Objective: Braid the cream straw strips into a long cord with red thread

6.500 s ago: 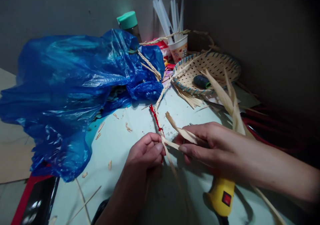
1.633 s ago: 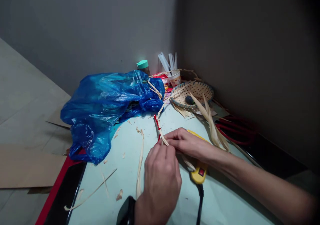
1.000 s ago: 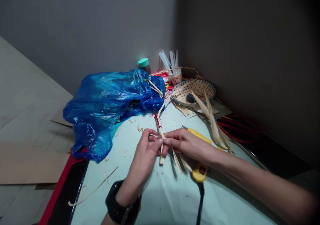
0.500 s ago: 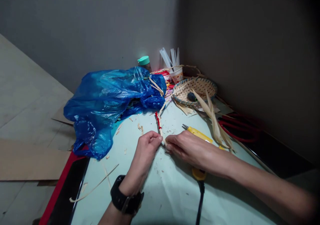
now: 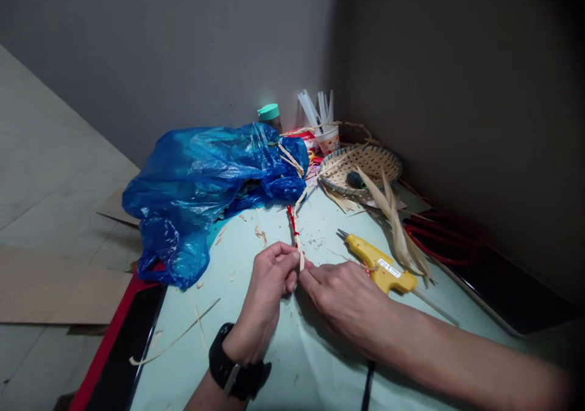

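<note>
Dim light, dark vignetted right edge

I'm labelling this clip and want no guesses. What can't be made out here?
Head view throughout.
Whether the right hand pinches the straw braid held by the left hand or only touches it: the contact is too small.
Contents of the blue bag: folds cover them.
The dark object in the woven tray: too small, dim.
The glue gun's cord: mostly behind the right forearm.

Both forearms are bare of sleeves, and a black wristwatch [image 5: 238,371] with a metal buckle circles the left wrist.
</note>
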Available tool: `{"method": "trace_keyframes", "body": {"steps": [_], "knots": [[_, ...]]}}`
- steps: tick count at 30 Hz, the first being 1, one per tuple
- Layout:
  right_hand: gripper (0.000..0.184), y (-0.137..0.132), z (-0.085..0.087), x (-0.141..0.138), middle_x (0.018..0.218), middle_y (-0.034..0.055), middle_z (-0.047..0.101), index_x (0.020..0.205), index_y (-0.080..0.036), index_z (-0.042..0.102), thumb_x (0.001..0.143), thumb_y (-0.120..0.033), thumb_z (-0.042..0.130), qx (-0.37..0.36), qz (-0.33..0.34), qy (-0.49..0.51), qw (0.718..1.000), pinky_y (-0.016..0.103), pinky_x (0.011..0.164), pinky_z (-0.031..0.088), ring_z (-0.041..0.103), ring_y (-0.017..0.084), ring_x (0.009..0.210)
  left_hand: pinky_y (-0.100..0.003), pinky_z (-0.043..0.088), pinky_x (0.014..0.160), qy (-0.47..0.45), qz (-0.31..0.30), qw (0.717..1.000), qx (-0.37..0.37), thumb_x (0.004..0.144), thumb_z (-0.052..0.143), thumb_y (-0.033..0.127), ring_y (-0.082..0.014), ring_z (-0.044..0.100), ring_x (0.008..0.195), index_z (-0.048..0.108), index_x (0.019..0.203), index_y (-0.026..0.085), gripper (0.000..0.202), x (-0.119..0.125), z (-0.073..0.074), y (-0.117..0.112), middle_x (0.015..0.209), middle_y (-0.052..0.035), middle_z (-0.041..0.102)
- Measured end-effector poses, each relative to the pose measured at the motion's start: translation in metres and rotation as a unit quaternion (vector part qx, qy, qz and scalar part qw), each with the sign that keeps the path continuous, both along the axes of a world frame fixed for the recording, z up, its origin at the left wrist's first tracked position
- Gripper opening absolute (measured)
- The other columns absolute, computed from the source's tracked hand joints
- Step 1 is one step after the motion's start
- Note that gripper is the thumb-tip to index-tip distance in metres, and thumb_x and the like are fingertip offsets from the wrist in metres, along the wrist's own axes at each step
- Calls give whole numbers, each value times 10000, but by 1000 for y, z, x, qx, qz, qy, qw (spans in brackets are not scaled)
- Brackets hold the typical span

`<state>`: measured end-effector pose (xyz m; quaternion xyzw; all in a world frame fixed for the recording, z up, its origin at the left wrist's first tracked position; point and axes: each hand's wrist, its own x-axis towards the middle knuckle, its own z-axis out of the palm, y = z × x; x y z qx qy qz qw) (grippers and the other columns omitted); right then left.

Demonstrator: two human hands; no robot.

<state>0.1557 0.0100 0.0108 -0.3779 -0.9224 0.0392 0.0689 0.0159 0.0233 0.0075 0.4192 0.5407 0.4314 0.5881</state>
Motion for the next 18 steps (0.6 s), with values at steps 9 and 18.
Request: {"method": "trace_keyframes", "body": {"steps": [9,18], "knots": [[243,33,16,17,833,56,628,845,-166,567,916,-362,442,-157,-152,275,936,287,697,374,549,170,773,-160,163,411,-66,-9,998,-20,744,652,213,-6,288,403,535,813,149,150,-3,7,2,579,53,527],[305,46,-3,8,621,-24,496,717,-174,504,925,-370,395,-365,-111,316,869,228,551,312,440,96,545,-201,387,608,-4,-32,999,39,786,559,170,-91,539,598,512,871,172,98,1,5,-3,701,-6,639]]}}
